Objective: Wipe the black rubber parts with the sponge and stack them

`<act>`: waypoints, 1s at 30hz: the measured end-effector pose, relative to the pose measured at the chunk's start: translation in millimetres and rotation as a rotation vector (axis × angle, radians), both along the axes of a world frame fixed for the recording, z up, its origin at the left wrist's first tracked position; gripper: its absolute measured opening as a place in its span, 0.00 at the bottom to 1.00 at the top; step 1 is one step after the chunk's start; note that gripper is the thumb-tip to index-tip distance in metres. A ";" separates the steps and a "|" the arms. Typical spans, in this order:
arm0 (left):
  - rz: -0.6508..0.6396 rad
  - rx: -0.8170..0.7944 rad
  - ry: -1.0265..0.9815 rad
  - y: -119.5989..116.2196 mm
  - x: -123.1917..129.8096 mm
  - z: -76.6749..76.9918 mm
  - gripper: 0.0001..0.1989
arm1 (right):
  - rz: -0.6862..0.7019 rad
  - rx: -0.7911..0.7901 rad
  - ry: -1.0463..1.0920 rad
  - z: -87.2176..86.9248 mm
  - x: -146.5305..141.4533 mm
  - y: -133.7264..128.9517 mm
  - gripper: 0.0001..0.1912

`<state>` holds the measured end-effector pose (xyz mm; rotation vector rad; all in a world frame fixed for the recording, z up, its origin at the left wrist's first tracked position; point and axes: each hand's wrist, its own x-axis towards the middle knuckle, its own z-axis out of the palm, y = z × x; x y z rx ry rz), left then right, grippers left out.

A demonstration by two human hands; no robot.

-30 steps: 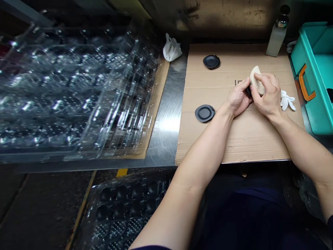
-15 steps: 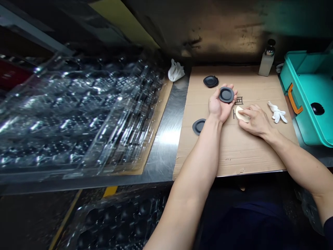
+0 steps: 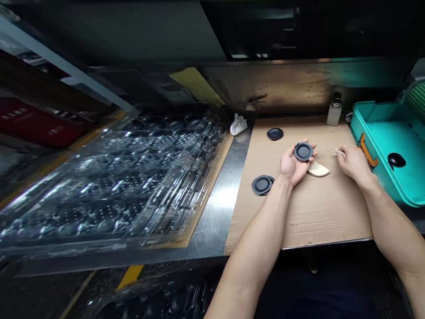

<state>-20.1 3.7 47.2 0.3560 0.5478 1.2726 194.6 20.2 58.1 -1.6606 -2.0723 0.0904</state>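
Note:
My left hand (image 3: 295,166) is palm up over the cardboard, with its fingers around a dark grey round disc (image 3: 303,151) that has a raised rim and a flat middle. Just right of that hand lies a cream half-round sponge pad (image 3: 318,169), flat on the cardboard. My right hand (image 3: 355,164) is closed on a white cloth (image 3: 339,152), of which only a small end shows. Near my left forearm lie overlapping dark discs (image 3: 261,184). Another dark piece (image 3: 275,134) sits farther back on the cardboard.
The cardboard sheet (image 3: 325,221) covers the metal bench (image 3: 212,230). A teal bin (image 3: 395,186) with an orange handle stands at right. A pump bottle (image 3: 334,110) is at the back. Clear plastic trays (image 3: 109,186) fill the left, near a crumpled white cloth (image 3: 238,125).
My right hand has let go of the cream pad, moved right and closed on the white cloth. My left hand still holds the disc. The view has tilted up.

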 end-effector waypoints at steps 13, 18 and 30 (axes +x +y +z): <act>-0.144 -0.057 0.126 -11.9 29.5 -1.4 0.26 | 0.391 0.231 0.312 -2.7 -44.5 -25.9 0.14; -0.062 -0.017 0.355 -16.2 36.6 -6.5 0.26 | 0.346 0.217 0.071 -4.6 -45.9 -29.6 0.13; -0.125 0.100 0.802 -13.6 35.6 -22.8 0.37 | 0.225 0.049 -0.035 7.1 -43.0 -32.7 0.12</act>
